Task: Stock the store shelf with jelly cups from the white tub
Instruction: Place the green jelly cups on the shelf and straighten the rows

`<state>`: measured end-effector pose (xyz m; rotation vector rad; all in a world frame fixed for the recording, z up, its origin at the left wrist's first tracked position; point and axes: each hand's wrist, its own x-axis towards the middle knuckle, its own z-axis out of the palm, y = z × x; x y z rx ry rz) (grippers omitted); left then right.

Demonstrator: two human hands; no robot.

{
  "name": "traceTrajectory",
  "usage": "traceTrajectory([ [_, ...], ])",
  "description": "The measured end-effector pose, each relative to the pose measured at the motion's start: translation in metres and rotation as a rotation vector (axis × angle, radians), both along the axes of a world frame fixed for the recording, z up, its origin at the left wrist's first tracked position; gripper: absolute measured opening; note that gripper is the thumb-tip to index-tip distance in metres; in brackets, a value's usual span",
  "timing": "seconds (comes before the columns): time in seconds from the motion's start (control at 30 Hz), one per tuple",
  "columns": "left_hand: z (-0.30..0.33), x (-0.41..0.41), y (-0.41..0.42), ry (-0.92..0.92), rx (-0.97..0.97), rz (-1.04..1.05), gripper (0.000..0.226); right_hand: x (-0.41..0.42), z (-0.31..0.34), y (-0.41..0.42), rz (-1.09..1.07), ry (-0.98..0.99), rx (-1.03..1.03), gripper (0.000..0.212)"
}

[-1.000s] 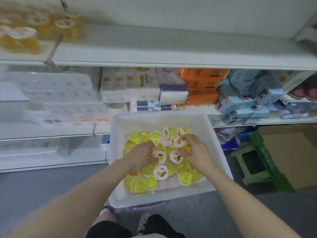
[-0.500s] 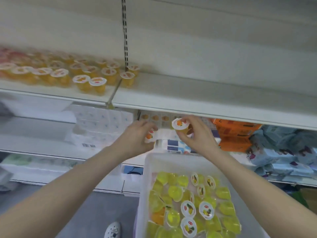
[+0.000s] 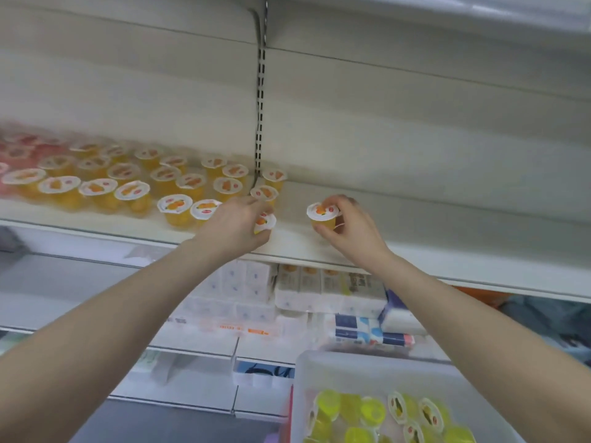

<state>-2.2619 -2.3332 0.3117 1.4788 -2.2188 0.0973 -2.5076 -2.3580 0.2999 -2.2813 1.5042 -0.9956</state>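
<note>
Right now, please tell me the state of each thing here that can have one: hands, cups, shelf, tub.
left hand: closed around an orange jelly cup at the shelf.
right hand: holding a second orange cup, upright, lid sealed.
shelf: left part stocked with upright cups, right part bare.
stocked cups: upright, sealed.
white tub: open, still holding yellow cups, lying at mixed angles.

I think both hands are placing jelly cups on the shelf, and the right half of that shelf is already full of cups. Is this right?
Not quite. In the head view, the left hand and right hand each hold a jelly cup at the shelf, but its right half is bare; the stocked cups fill the left half.
</note>
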Motion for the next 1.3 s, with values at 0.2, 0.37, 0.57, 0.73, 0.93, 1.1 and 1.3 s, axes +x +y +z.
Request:
traceTrajectory([
  [0.2,-0.002,0.006,-0.018,-0.087,0.01,0.03,0.041,0.015,-0.004,-0.041,-0.1,0.052,0.027,0.033],
  [0.37,0.005,0.014,-0.034,-0.032,-0.044,0.023,0.053,0.039,0.002,-0.075,-0.168,0.059,0.166,0.028],
  [0.57,0.011,0.025,-0.067,-0.106,-0.102,-0.06,0.047,0.062,-0.006,-0.099,-0.164,0.067,0.152,0.025],
  [0.73,0.005,0.03,-0.082,-0.109,-0.049,-0.093,0.027,0.064,-0.015,-0.108,-0.161,0.125,-0.004,0.024],
  [0.93,0.003,0.031,-0.083,-0.067,-0.093,-0.123,0.018,0.056,-0.02,-0.113,-0.181,0.277,-0.079,0.027],
  [1.1,0.005,0.029,-0.082,-0.071,-0.102,-0.115,0.017,0.05,-0.017,-0.109,-0.178,0.318,-0.089,0.028],
  [1.3,0.011,0.026,-0.078,-0.066,-0.125,-0.096,0.014,0.04,-0.007,-0.102,-0.161,0.468,-0.035,0.036],
])
